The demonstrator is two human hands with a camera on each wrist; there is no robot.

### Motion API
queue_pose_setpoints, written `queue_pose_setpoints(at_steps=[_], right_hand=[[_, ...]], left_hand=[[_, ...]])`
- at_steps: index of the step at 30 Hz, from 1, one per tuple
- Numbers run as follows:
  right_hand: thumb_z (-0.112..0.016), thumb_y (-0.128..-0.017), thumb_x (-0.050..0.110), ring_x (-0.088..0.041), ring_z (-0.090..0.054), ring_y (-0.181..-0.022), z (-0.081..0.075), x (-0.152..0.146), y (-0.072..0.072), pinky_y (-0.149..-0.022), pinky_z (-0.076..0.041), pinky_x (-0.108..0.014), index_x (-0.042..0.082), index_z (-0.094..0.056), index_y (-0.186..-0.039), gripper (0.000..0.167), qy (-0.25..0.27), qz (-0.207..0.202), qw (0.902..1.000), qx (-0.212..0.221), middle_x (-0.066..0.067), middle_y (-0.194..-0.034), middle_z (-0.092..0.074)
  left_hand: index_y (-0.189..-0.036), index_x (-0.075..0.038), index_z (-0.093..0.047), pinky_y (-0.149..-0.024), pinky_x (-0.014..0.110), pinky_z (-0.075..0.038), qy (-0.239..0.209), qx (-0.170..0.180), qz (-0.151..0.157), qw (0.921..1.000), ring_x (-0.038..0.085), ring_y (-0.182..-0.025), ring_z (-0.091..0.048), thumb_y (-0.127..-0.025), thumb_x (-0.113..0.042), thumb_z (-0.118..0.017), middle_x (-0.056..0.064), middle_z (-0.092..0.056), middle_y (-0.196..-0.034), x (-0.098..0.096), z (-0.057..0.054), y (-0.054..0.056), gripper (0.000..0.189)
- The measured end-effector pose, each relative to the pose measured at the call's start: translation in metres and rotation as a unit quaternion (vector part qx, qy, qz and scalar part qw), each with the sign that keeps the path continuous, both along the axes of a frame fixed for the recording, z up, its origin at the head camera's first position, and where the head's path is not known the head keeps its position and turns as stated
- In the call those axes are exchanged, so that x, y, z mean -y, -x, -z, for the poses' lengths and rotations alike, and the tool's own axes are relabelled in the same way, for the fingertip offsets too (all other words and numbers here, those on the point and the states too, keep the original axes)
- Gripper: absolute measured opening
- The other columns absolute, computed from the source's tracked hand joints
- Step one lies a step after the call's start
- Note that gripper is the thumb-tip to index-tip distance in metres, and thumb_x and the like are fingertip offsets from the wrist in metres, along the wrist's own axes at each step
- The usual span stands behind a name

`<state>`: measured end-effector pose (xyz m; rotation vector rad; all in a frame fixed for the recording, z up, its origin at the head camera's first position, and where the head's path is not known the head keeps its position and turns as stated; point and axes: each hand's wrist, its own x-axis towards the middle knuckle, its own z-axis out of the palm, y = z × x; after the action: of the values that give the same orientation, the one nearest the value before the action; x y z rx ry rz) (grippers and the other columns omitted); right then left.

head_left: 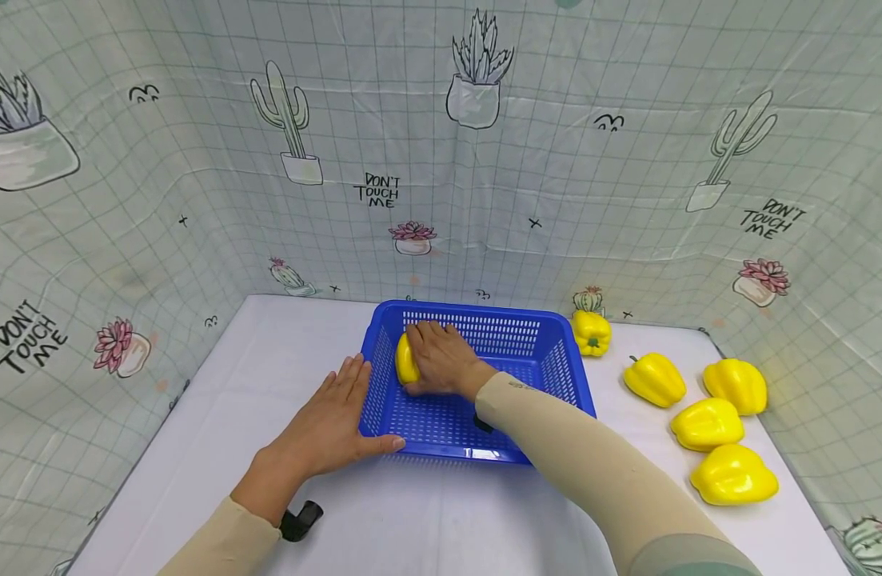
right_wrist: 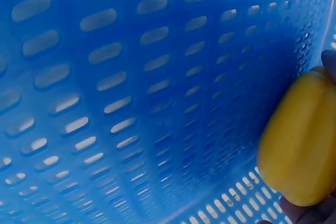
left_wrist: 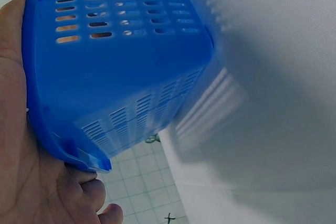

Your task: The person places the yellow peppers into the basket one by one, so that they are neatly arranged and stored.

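Sleeves: two, beige; the left sleeve [head_left: 228, 540] at the near edge, the right sleeve [head_left: 570, 448] crossing the basket's near right corner.
Strap: one, black [head_left: 301, 521], at the left wrist.
Bench: one, white-covered [head_left: 426, 512], carrying everything below.
Left hand: one [head_left: 329, 424], at the basket's near left corner; fingers straight and together along the left rim, thumb apart over the near rim.
Basket: one, blue, slotted [head_left: 455, 454], upright.
Right hand: one [head_left: 441, 360], inside the basket; fingers curled round a pepper.
Held pepper: one, yellow [head_left: 407, 362], beside the basket's left wall; whether it touches the floor of the basket cannot be told.
Loose peppers: five, yellow [head_left: 734, 475], on the bench right of the basket.
Cloth: one, checked, with plant prints [head_left: 541, 176], behind all.
Step in hand: apparently setting one pepper into the basket.
Next move: likely calls for loosening the right fingers once the pepper sits steady, the left hand steadying the rim.
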<state>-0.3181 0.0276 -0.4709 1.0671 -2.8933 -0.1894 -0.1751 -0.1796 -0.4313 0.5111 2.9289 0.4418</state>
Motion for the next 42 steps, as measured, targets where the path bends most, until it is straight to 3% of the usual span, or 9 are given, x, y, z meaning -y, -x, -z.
queue_pose_setpoints(at_steps=[8,14,19,28,35,42], right_hand=[[-0.069,-0.085,0.075,-0.025,-0.058,-0.122,-0.002,-0.006,-0.005,-0.104,-0.055,-0.041,0.008,-0.04,-0.153,0.099,0.003,-0.003,0.9999,-0.017,-0.009,-0.136,-0.059],[-0.063,-0.087,0.078,-0.027,-0.057,-0.123,-0.01,-0.014,-0.01,-0.108,-0.054,-0.045,0.007,-0.044,-0.149,0.097,0.009,-0.007,0.9998,-0.015,-0.011,-0.138,-0.058],[-0.062,-0.088,0.079,-0.031,-0.057,-0.128,-0.024,-0.025,-0.015,-0.112,-0.051,-0.05,0.003,-0.046,-0.148,0.098,0.014,-0.014,0.9991,-0.038,-0.015,-0.143,-0.057],[-0.067,-0.092,0.069,-0.032,-0.059,-0.124,-0.057,-0.053,-0.027,-0.102,-0.055,-0.048,0.0,-0.047,-0.148,0.092,0.012,-0.036,0.9956,-0.086,-0.016,-0.14,-0.059],[-0.073,-0.094,0.057,-0.035,-0.059,-0.125,-0.083,-0.091,-0.044,-0.102,-0.056,-0.049,-0.002,-0.048,-0.148,0.084,0.044,-0.046,0.9902,-0.124,-0.019,-0.14,-0.06],[-0.077,-0.094,0.045,-0.04,-0.057,-0.127,-0.093,-0.161,-0.058,-0.107,-0.053,-0.055,-0.005,-0.047,-0.146,0.078,0.078,-0.048,0.9846,-0.149,-0.024,-0.14,-0.058]], left_hand=[[-0.165,0.007,-0.018,-0.133,0.057,-0.014,-0.001,-0.001,-0.001,1.0,0.041,-0.164,-0.012,-0.086,-0.084,-0.06,0.026,-0.012,-0.175,-0.004,0.002,-0.002,0.128],[-0.165,0.006,-0.017,-0.133,0.057,-0.013,0.001,0.001,-0.003,1.0,0.041,-0.164,-0.011,-0.086,-0.085,-0.06,0.025,-0.012,-0.175,-0.006,0.003,-0.004,0.128],[-0.165,0.006,-0.018,-0.133,0.057,-0.014,-0.001,0.0,-0.006,1.0,0.041,-0.164,-0.011,-0.086,-0.085,-0.06,0.025,-0.012,-0.175,-0.007,0.004,-0.006,0.128],[-0.165,0.007,-0.019,-0.132,0.057,-0.015,-0.005,-0.008,-0.015,0.9998,0.042,-0.163,-0.013,-0.086,-0.085,-0.061,0.026,-0.013,-0.175,-0.007,0.005,-0.011,0.128],[-0.165,0.007,-0.018,-0.132,0.058,-0.015,-0.008,-0.011,-0.02,0.9997,0.042,-0.163,-0.013,-0.085,-0.084,-0.062,0.026,-0.012,-0.175,-0.008,0.007,-0.011,0.129],[-0.165,0.007,-0.018,-0.132,0.057,-0.015,-0.006,-0.015,-0.023,0.9996,0.042,-0.163,-0.012,-0.085,-0.084,-0.062,0.026,-0.012,-0.175,-0.01,0.009,-0.012,0.129]])
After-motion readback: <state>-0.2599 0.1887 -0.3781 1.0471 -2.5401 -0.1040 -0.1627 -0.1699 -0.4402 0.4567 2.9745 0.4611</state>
